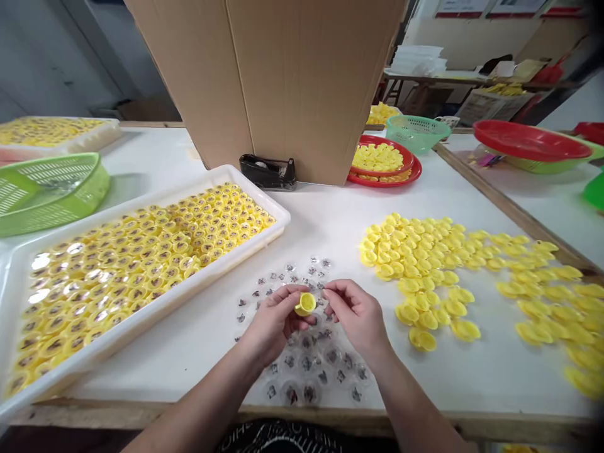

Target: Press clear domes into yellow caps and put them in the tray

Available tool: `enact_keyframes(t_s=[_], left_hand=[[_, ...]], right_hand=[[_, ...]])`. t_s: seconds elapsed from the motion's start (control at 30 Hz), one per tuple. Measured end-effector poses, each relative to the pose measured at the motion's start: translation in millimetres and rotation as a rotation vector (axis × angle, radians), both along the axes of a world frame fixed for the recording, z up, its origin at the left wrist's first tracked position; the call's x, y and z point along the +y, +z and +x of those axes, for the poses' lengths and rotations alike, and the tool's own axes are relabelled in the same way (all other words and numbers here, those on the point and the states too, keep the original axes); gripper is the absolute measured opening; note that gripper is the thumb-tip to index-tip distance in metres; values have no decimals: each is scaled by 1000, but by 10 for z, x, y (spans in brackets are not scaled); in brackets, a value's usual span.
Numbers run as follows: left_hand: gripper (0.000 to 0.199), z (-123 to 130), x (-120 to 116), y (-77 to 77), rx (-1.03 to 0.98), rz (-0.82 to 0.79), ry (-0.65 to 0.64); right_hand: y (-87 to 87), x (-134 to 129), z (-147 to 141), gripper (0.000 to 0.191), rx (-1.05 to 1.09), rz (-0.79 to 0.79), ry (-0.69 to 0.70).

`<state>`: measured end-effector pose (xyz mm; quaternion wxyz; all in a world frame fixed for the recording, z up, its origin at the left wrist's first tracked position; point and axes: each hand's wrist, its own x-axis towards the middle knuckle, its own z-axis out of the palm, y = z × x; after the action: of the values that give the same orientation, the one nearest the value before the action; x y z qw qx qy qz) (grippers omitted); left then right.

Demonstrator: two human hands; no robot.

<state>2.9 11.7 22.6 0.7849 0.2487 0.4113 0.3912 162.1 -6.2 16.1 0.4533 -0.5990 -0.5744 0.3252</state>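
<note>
My left hand [274,322] is shut on a small yellow plastic cap [306,304], pinching it between thumb and fingers. My right hand [356,316] sits just to its right, with its fingertips close to the cap and nothing visibly held. Under both hands lies a loose spread of clear plastic capsules [306,360] with small dark figures inside. To the right is a large scattered heap of flat yellow plastic pieces [425,270]. A white tray [155,308] packed with rows of yellow-capped capsules lies to my left.
A tall cardboard box [278,82] stands at the table's back, with a black tape dispenser [267,172] at its foot. Behind are stacked red plates [384,177] of yellow pieces and a green basket [418,132]. Another green basket [50,194] lies left; a red basin [531,141] sits right.
</note>
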Motion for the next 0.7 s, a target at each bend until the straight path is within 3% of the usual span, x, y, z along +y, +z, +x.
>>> enact_keyframes(t_s=[0.07,0.13,0.23,0.43,0.6,0.7], left_hand=[[26,96,-48,29,-61,-33,-5],[23,153,-61,43,-106,-43,5],[14,162,-44,61,-150,-47,23],[15,105,-11,97,-129,-73,44],[22,10,44,82,-57,-104,83],[22,-93,78,56,-46,-104,113]], right_hand=[[44,-11,-13,12,-152,192,-47],[78,-36,-17,17,-277,346,-9],[129,-95,-3,25,-292,425,116],[189,-126,69,37,-261,348,307],[130,-104,387,16,-391,228,121],[116,-216,674,12,-510,50,141]])
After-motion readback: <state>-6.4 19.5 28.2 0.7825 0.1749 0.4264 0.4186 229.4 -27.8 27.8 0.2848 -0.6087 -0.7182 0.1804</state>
